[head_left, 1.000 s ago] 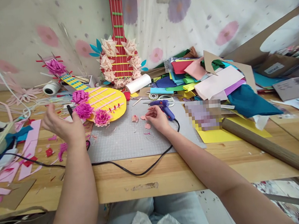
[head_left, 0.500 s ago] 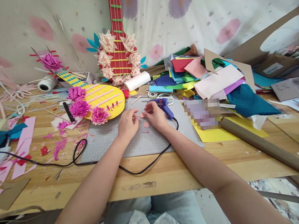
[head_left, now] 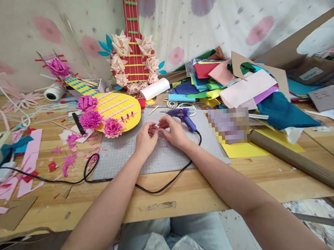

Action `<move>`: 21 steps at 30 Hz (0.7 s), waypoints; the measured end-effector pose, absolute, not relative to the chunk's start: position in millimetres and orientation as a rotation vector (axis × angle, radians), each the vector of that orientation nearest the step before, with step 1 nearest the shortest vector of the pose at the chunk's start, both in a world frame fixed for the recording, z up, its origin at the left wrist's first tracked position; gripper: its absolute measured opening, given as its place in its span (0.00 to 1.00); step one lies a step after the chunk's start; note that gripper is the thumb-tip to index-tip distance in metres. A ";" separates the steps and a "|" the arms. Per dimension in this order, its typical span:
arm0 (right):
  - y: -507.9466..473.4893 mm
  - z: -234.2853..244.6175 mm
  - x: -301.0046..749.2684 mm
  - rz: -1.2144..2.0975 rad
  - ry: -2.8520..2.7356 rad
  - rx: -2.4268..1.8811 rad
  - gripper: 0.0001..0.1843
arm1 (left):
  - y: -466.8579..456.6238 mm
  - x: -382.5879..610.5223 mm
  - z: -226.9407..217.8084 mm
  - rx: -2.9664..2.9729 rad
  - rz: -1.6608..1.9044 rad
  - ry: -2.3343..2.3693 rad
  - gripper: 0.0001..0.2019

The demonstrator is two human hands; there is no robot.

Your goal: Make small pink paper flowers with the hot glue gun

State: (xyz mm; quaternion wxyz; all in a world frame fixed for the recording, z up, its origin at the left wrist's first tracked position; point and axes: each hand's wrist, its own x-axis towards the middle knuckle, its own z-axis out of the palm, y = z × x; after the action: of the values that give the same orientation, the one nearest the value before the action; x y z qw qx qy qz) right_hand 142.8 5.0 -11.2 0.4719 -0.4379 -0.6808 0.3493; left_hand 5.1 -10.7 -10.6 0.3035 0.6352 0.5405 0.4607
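Observation:
Above the grey cutting mat, my left hand and my right hand meet with curled fingers. Their fingertips pinch a small pink paper piece, mostly hidden between them. Tiny pink scraps lie on the mat just below. Behind my right hand rests a blue glue gun, nozzle pointing left, its black cord looping under my forearms. Left of my hands lies a yellow paper guitar with magenta paper flowers.
A red guitar with pale paper roses stands against the curtain. Coloured paper sheets are heaped at the back right, near a brown roll. Pink strips and scraps cover the left side. A white roll lies behind the mat.
My hands have come together, fingertips now meeting around the pink paper. A pink piece that lay on the mat below them no longer shows there. The view has shifted slightly.

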 end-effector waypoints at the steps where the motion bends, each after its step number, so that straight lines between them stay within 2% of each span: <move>1: 3.5 -10.5 142.6 0.872 -1.662 -1.064 0.13 | -10.1 4.0 -11.4 1.658 1.230 1.430 0.10; 5: 2.7 -11.0 143.9 0.911 -1.619 -1.067 0.12 | -7.7 1.8 -14.0 1.444 1.278 1.400 0.08; 11: 9.2 -17.2 145.2 1.062 -1.482 -1.046 0.17 | -9.0 4.3 -9.2 1.024 1.360 1.290 0.16; 15: 11.0 -18.0 143.5 1.255 -1.431 -1.063 0.21 | -11.2 4.4 -1.5 0.926 1.342 1.276 0.18; 21: 11.9 -18.4 146.7 1.255 -1.384 -1.066 0.22 | -12.4 0.6 -0.5 0.950 1.264 1.366 0.17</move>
State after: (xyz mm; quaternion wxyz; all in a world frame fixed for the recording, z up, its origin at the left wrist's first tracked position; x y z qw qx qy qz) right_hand 146.7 11.9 -18.4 0.4754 -0.4362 -0.5660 0.5132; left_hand 0.6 -12.4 -0.5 0.5023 0.3932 0.5653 0.5230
